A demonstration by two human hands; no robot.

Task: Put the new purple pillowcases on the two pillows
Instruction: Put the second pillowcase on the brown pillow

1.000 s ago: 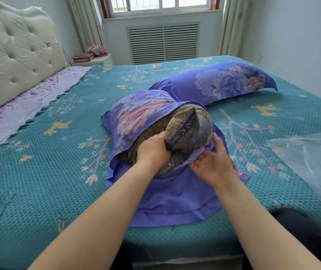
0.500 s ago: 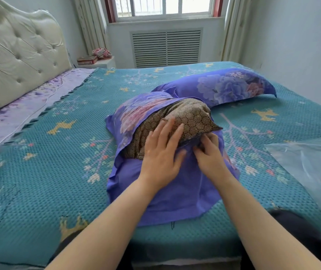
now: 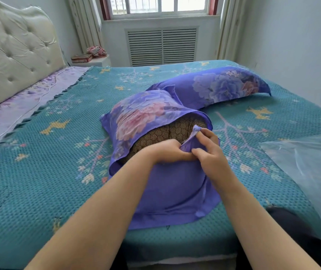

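Note:
A brown patterned pillow (image 3: 172, 131) lies mid-bed, mostly inside a purple floral pillowcase (image 3: 144, 115). Only a strip of the pillow shows at the case's open end. The plain purple inner flap (image 3: 171, 190) of the case spreads toward me over the bed edge. My left hand (image 3: 167, 152) presses on the pillow's near end with its fingers curled round the flap's edge. My right hand (image 3: 207, 147) pinches the same flap edge and lifts it up against the pillow. Behind lies a second pillow (image 3: 220, 86), fully covered by a purple floral pillowcase.
The teal woven bedspread (image 3: 44, 172) covers the bed. A tufted cream headboard (image 3: 11, 53) stands at left, and a nightstand (image 3: 91, 60) with small items sits by the window. A clear plastic bag (image 3: 309, 162) lies at the right edge.
The bulging pillow end has been pushed flat into the case. My left hand went from lying flat on the pillow to gripping the flap edge; my right hand has raised the flap higher.

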